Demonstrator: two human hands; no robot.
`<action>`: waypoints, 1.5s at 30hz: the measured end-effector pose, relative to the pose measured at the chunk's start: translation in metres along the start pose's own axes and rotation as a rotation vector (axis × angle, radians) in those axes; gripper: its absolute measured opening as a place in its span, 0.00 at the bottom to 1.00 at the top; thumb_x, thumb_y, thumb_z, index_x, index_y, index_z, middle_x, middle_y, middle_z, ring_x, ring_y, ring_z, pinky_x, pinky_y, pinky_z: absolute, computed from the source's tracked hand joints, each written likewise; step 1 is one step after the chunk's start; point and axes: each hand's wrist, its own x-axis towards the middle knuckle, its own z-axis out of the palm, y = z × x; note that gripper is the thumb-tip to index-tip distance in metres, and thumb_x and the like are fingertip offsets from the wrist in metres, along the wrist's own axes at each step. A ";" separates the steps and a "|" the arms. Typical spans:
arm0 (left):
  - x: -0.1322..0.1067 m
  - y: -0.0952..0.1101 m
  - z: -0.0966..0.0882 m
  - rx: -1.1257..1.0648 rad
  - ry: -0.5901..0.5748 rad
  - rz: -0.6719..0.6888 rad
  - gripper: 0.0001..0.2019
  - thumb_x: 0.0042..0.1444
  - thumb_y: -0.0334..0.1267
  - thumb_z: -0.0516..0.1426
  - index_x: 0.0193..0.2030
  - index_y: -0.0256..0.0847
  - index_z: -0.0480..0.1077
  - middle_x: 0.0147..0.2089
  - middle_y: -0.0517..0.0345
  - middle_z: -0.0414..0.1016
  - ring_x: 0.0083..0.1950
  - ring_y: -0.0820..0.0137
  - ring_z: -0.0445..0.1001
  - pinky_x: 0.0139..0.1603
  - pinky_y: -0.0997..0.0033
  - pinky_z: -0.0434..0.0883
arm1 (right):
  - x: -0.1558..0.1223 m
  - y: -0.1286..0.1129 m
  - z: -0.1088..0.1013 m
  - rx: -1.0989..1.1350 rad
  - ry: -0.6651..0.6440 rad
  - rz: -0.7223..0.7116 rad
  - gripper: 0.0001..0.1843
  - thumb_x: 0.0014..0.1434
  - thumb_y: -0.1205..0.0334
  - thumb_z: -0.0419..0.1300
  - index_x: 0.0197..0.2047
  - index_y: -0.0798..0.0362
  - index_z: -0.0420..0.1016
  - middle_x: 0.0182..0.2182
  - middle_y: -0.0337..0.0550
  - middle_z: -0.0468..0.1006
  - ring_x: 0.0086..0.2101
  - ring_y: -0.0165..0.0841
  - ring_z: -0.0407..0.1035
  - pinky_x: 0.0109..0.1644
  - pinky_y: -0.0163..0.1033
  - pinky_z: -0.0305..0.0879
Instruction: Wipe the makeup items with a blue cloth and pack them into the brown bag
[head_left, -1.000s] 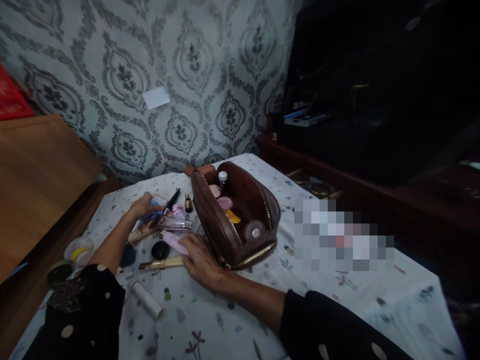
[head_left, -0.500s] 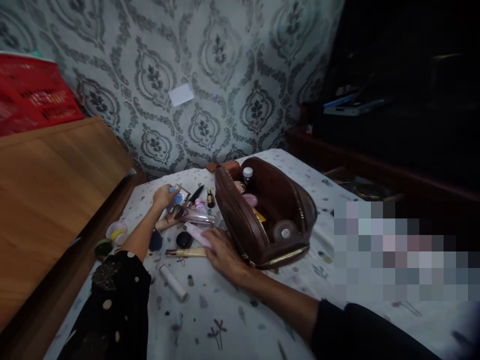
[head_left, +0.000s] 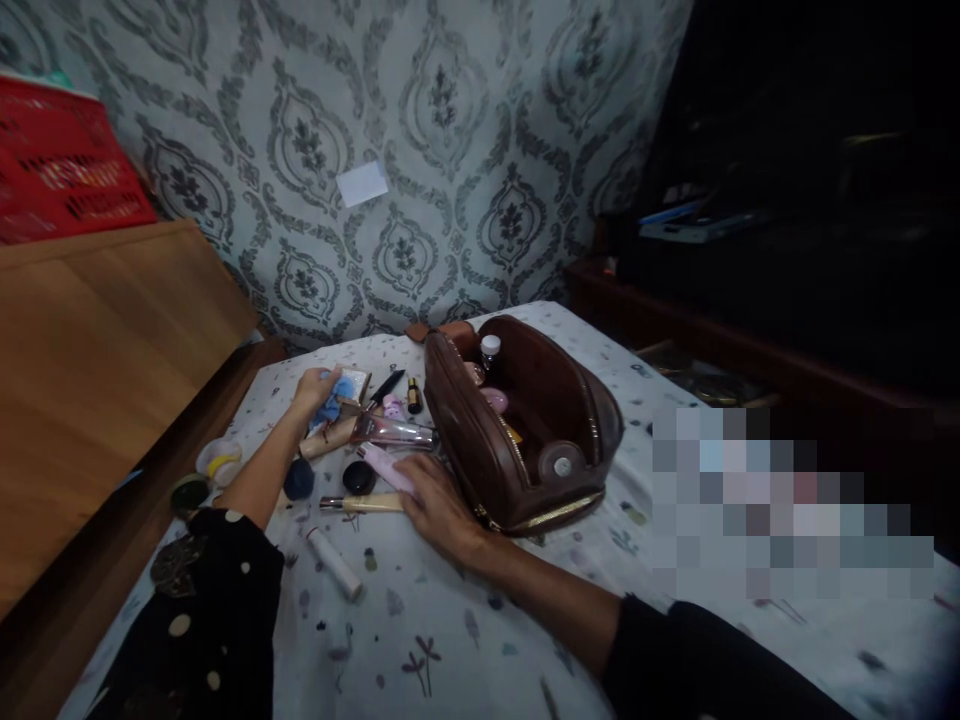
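My left hand (head_left: 310, 392) is closed on a crumpled blue cloth (head_left: 334, 396), beside a glittery square compact (head_left: 355, 384). My right hand (head_left: 439, 508) has its fingers around the lower end of a pink tube (head_left: 384, 466). The cap-less end of a slim yellow tube (head_left: 367, 503) meets the same fingers. Just past them lie a clear pinkish tube (head_left: 397, 432), a beige tube (head_left: 330, 437) and a round black jar (head_left: 358, 477). A brown leather bag (head_left: 480, 440) stands unzipped to the right, with a white-capped bottle (head_left: 490, 347) and other small items inside.
A white stick-shaped tube (head_left: 334, 564) lies on the patterned sheet nearest me. Dark and yellow lids (head_left: 222, 464) sit by my left forearm. A small gold-and-black bottle (head_left: 414, 394) stands near the bag. Wooden furniture (head_left: 112, 360) borders the left, a wallpapered wall (head_left: 450, 180) the back.
The blue cloth has shifted slightly left in my left hand, uncovering more of the compact. My right hand stays at the pink tube. The whole view has moved a little.
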 end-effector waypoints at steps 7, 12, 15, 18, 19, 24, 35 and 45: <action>-0.019 0.015 -0.010 -0.084 0.084 0.129 0.19 0.53 0.53 0.54 0.35 0.38 0.75 0.29 0.55 0.77 0.37 0.60 0.76 0.39 0.65 0.72 | 0.000 -0.006 -0.002 -0.030 -0.012 0.013 0.20 0.58 0.74 0.55 0.54 0.53 0.70 0.49 0.51 0.71 0.51 0.41 0.66 0.58 0.49 0.66; -0.053 0.029 -0.016 -0.126 0.085 0.233 0.24 0.50 0.58 0.53 0.39 0.39 0.76 0.34 0.53 0.79 0.39 0.58 0.75 0.46 0.62 0.71 | 0.001 -0.011 -0.006 0.002 -0.008 0.060 0.20 0.61 0.70 0.54 0.56 0.53 0.68 0.51 0.53 0.71 0.53 0.42 0.66 0.60 0.51 0.65; -0.080 0.035 -0.017 -0.159 0.053 0.277 0.26 0.51 0.60 0.53 0.40 0.39 0.76 0.35 0.54 0.79 0.40 0.59 0.75 0.45 0.63 0.71 | 0.003 -0.012 -0.007 0.076 0.042 0.105 0.25 0.64 0.63 0.53 0.64 0.54 0.62 0.59 0.57 0.68 0.60 0.45 0.63 0.65 0.55 0.60; -0.109 0.036 -0.016 -0.229 -0.024 0.287 0.27 0.55 0.61 0.53 0.42 0.37 0.77 0.35 0.55 0.79 0.38 0.61 0.76 0.41 0.67 0.72 | 0.004 -0.014 -0.008 0.182 0.105 0.154 0.30 0.67 0.55 0.53 0.69 0.52 0.54 0.64 0.57 0.64 0.64 0.45 0.59 0.69 0.57 0.55; -0.118 0.035 -0.014 -0.275 -0.065 0.284 0.28 0.56 0.61 0.53 0.44 0.36 0.77 0.35 0.55 0.79 0.37 0.62 0.76 0.40 0.67 0.72 | 0.005 -0.016 -0.009 0.226 0.113 0.158 0.30 0.67 0.53 0.53 0.69 0.52 0.54 0.63 0.57 0.65 0.63 0.44 0.60 0.68 0.55 0.56; -0.152 0.031 -0.002 -0.505 -0.182 0.333 0.24 0.60 0.56 0.56 0.46 0.36 0.78 0.43 0.53 0.80 0.44 0.62 0.76 0.48 0.68 0.71 | 0.007 -0.025 -0.016 0.381 0.109 0.163 0.20 0.68 0.50 0.53 0.58 0.51 0.66 0.47 0.47 0.77 0.46 0.38 0.72 0.52 0.44 0.70; -0.168 0.014 -0.009 -0.347 0.114 0.274 0.17 0.63 0.51 0.53 0.45 0.40 0.74 0.43 0.55 0.80 0.47 0.61 0.76 0.49 0.67 0.70 | -0.001 -0.035 -0.027 0.115 0.039 0.043 0.09 0.65 0.58 0.56 0.46 0.52 0.68 0.31 0.40 0.73 0.31 0.33 0.67 0.34 0.37 0.66; -0.202 0.033 -0.022 -0.244 0.225 0.609 0.12 0.67 0.43 0.52 0.52 0.40 0.68 0.47 0.52 0.74 0.48 0.64 0.73 0.51 0.65 0.70 | -0.005 -0.037 -0.026 -0.028 -0.105 -0.179 0.12 0.65 0.61 0.56 0.51 0.54 0.68 0.37 0.47 0.75 0.36 0.37 0.70 0.40 0.41 0.68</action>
